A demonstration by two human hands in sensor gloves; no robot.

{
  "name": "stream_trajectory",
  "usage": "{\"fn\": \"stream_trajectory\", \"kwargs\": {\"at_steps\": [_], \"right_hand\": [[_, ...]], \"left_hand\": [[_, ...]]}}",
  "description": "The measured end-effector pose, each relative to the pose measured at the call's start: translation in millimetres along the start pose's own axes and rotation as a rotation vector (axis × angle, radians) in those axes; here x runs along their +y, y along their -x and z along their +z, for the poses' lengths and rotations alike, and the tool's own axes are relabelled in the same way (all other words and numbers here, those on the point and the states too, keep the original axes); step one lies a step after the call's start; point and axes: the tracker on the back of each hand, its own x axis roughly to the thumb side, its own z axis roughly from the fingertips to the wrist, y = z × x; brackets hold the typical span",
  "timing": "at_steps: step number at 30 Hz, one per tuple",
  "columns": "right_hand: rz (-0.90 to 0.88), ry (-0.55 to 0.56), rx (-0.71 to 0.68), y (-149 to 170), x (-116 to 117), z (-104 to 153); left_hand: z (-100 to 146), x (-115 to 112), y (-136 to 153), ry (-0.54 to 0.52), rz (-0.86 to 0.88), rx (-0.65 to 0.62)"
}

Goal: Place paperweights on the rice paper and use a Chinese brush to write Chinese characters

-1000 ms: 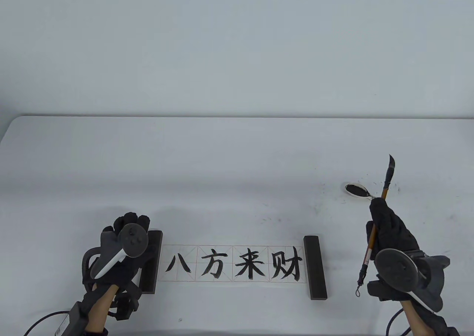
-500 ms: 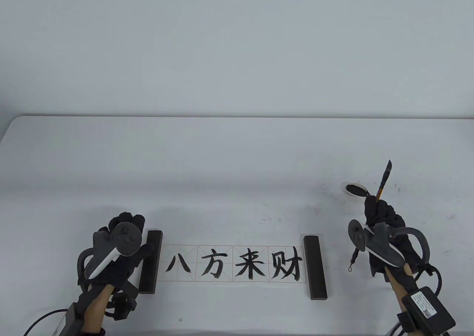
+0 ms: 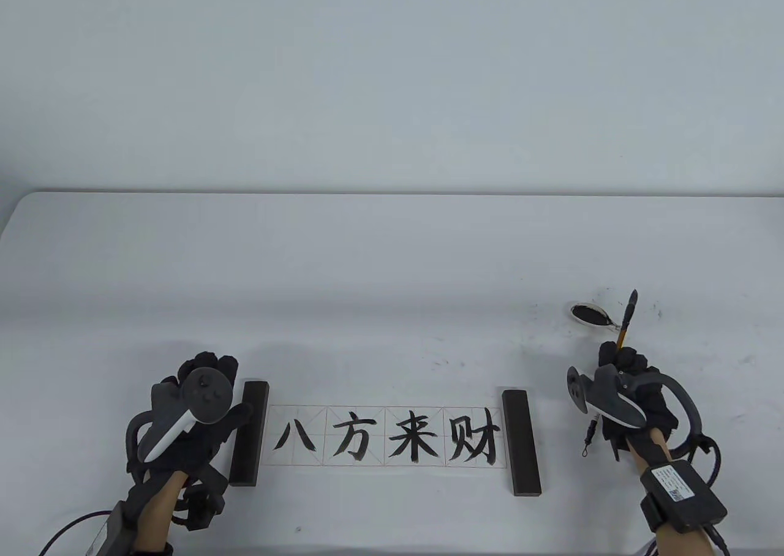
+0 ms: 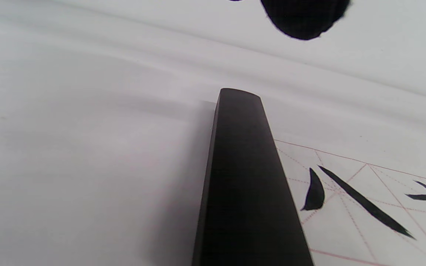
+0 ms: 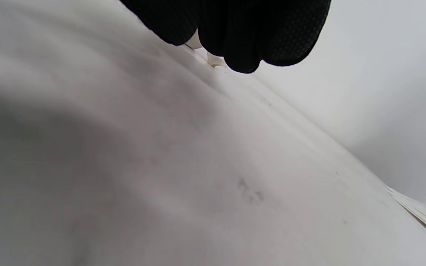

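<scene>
The rice paper point(image 3: 386, 436) lies near the table's front with four black characters brushed on it. A dark paperweight point(image 3: 250, 433) sits on its left end, also seen close up point(image 4: 246, 184), and a second paperweight point(image 3: 521, 443) sits on the right end. My left hand point(image 3: 211, 366) rests beside the left paperweight with loosely curled fingers, holding nothing; its thumb reaches toward the bar. My right hand point(image 3: 628, 366) grips the brush point(image 3: 625, 329), whose inked tip points away, just right of the ink dish point(image 3: 591, 314). Only gloved fingertips point(image 5: 235, 33) show in the right wrist view.
Ink specks dot the white table point(image 3: 392, 262) around the dish. A cord loop hangs from the brush's rear end point(image 3: 587, 443). Cables trail off both wrists at the front edge. The far half of the table is bare white surface.
My right hand has turned over and drawn back, standing the brush steeper with its tip nearer the dish. My left hand has slid slightly left, off the paperweight.
</scene>
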Motion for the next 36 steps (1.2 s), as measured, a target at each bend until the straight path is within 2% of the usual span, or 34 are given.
{"fn": "stream_trajectory", "kwargs": {"at_steps": [8, 19, 32, 36], "right_hand": [[0.056, -0.045, -0.01, -8, 9, -7], [0.075, -0.057, -0.013, -7, 5, -5], [0.071, -0.057, -0.013, -9, 12, -10], [0.086, -0.006, 0.005, -6, 9, -6]], "left_hand": [[1, 1, 1, 0.018, 0.007, 0.015], [1, 2, 2, 0.034, 0.012, 0.023], [1, 2, 1, 0.034, 0.009, 0.02], [2, 2, 1, 0.034, 0.01, 0.019]]}}
